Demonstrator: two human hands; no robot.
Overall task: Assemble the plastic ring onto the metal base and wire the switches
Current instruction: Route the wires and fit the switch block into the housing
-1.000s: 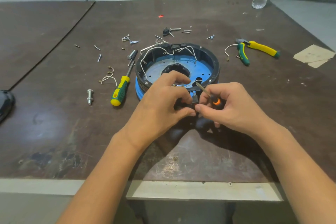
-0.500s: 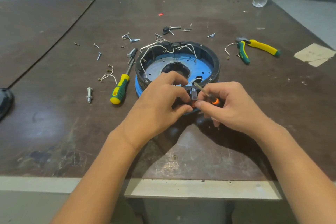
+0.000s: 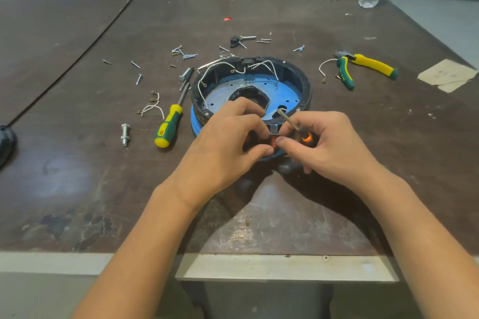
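Wiring seemed under way at the near rim of the ring [image 3: 307, 90], which sat on the blue base [image 3: 287, 93] on the worktop [image 3: 77, 168]. Our left grip [image 3: 225, 142] pinched a small switch [image 3: 274, 128] at that rim, we judged to steady it; our right grip [image 3: 331, 145] clasped a thin screwdriver [image 3: 291, 123], shaft slanting over the rim, thumb on the switch. Black and round, the ring had white wires [image 3: 201, 85] looping loose inside.

Your forearms are angling in from 7 and 5 o'clock, thumbs nearly touching. Your left hand [image 3: 223, 145] is pinching the switch [image 3: 274, 129]; your right hand [image 3: 329, 145], fingers curled, is gripping a small screwdriver [image 3: 290, 122].
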